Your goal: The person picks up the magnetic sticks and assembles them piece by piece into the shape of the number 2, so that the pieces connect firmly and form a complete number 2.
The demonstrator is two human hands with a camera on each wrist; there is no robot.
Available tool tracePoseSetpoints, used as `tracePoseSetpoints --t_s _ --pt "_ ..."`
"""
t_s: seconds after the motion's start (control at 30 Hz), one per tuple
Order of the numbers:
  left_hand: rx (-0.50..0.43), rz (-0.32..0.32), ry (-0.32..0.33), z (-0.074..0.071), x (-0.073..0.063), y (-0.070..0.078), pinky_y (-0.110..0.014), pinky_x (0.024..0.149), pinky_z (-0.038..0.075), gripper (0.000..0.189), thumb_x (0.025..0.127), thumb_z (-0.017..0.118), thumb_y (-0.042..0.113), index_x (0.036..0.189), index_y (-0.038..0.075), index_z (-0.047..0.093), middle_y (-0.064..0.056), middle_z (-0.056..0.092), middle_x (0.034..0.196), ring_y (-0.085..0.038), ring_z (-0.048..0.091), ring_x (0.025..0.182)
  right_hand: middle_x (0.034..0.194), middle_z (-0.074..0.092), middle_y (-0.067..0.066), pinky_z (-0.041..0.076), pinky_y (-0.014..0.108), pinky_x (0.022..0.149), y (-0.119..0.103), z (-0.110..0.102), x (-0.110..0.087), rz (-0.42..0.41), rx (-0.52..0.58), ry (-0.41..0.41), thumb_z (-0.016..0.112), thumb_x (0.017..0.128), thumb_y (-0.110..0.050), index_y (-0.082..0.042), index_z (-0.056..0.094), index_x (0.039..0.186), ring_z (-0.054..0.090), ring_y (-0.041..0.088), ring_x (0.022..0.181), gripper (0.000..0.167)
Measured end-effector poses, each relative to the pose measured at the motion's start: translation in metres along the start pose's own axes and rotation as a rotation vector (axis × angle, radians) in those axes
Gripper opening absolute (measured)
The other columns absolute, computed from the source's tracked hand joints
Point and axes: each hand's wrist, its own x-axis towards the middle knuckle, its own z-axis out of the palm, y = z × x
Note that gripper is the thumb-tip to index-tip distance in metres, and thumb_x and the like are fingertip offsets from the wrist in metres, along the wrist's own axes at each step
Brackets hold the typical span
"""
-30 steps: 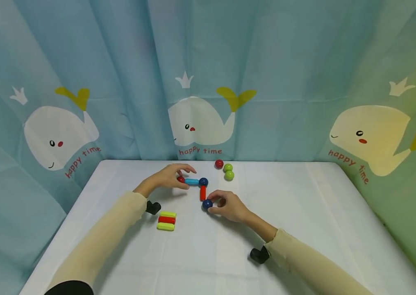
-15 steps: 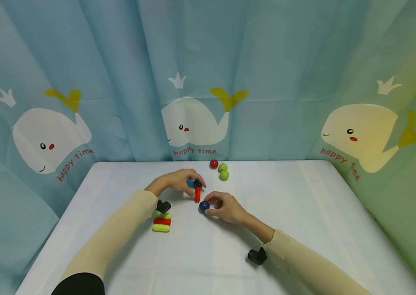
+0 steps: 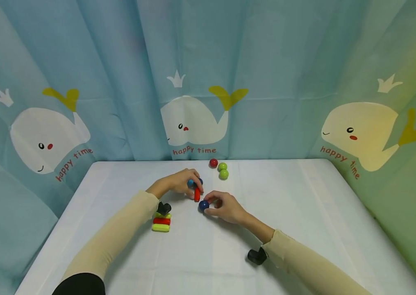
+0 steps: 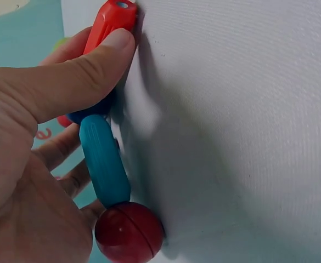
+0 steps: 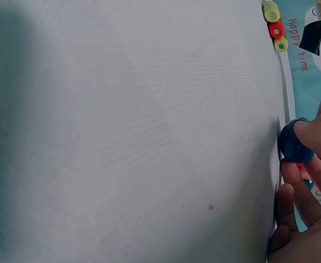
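My left hand pinches a red rod between thumb and fingers. That rod meets a dark blue ball, largely covered by the thumb. From the ball a light blue rod runs to a red ball, which the hand hides in the head view. In my right hand, thumb and fingers grip a second dark blue ball on the table. This ball sits just in front of the red rod's near end, with a small gap between them in the head view.
Two yellow-green rods with a red rod between them lie side by side below the left wrist. A loose red ball and two green balls rest near the back edge of the white table. A whale-print curtain hangs behind.
My left hand has moved right, from the red ball at the light blue rod's end to the red rod, which it now pinches. The right hand keeps its grip on the dark blue ball.
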Motion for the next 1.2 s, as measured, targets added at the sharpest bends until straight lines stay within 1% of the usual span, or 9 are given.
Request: tracePoseSetpoints --t_s 0.1,0.27,0.4,0.67,0.8,0.93,1.07,1.2 --pt "0.012 -0.002 0.016 0.002 0.002 -0.001 -0.052 0.112 0.035 0.025 0.084 0.086 0.011 0.105 0.022 0.082 -0.008 0.057 0.133 -0.028 0.046 0.128 0.102 0.071 -0.001 0.048 0.028 0.077 0.0 0.0 0.0 -0.001 0.003 0.002 0.081 0.089 -0.016 -0.012 0.072 0.115 0.056 0.015 0.085 0.028" --pt "0.018 -0.022 0.019 0.002 0.004 -0.002 -0.052 0.115 0.033 0.024 0.085 0.085 0.011 0.103 0.025 0.081 -0.007 0.057 0.135 -0.028 0.047 0.13 0.103 0.072 -0.001 0.048 0.028 0.077 -0.001 0.002 -0.001 0.001 0.006 0.014 0.081 0.089 -0.016 -0.011 0.071 0.116 0.056 0.015 0.085 0.028" --pt "0.008 -0.013 0.022 0.002 0.005 -0.004 -0.053 0.115 0.033 0.023 0.085 0.085 0.011 0.103 0.025 0.081 -0.006 0.059 0.132 -0.027 0.049 0.128 0.101 0.072 -0.002 0.046 0.028 0.076 -0.003 0.005 -0.002 0.009 0.002 0.041 0.082 0.088 -0.016 -0.012 0.071 0.114 0.056 0.015 0.084 0.028" --pt "-0.062 0.008 0.04 -0.001 0.005 -0.011 -0.052 0.114 0.035 0.024 0.085 0.085 0.011 0.106 0.023 0.081 -0.003 0.065 0.128 -0.026 0.053 0.126 0.1 0.072 -0.003 0.045 0.027 0.071 -0.004 0.011 -0.002 0.026 -0.004 0.103 0.083 0.086 -0.015 -0.013 0.071 0.111 0.054 0.014 0.08 0.027" --pt "-0.091 -0.003 0.041 -0.004 0.004 -0.01 -0.053 0.115 0.034 0.024 0.085 0.085 0.011 0.106 0.022 0.081 -0.002 0.067 0.128 -0.027 0.053 0.128 0.099 0.073 -0.002 0.045 0.027 0.067 -0.006 0.014 0.0 0.038 0.004 0.132 0.083 0.087 -0.014 -0.012 0.072 0.111 0.054 0.014 0.077 0.027" --pt "-0.099 -0.022 0.036 -0.006 0.003 -0.007 -0.053 0.115 0.034 0.024 0.085 0.085 0.011 0.106 0.022 0.082 -0.002 0.067 0.129 -0.027 0.052 0.129 0.097 0.073 -0.002 0.044 0.027 0.065 -0.01 0.017 0.004 0.078 0.01 0.166 0.084 0.086 -0.015 -0.012 0.072 0.109 0.054 0.015 0.075 0.025" --pt "-0.103 -0.033 0.035 -0.006 0.003 -0.006 -0.053 0.115 0.034 0.024 0.085 0.085 0.01 0.106 0.021 0.082 -0.002 0.067 0.128 -0.027 0.052 0.129 0.096 0.075 -0.003 0.044 0.029 0.067 -0.013 0.021 0.007 0.121 -0.008 0.2 0.085 0.086 -0.017 -0.013 0.073 0.107 0.054 0.015 0.075 0.025" --pt "-0.115 -0.04 0.037 -0.005 0.003 -0.007 -0.054 0.115 0.033 0.023 0.085 0.085 0.01 0.105 0.022 0.082 -0.001 0.067 0.127 -0.026 0.052 0.129 0.096 0.075 -0.005 0.041 0.035 0.076 -0.015 0.025 0.007 0.15 -0.038 0.22 0.085 0.086 -0.02 -0.015 0.073 0.107 0.055 0.014 0.076 0.025"
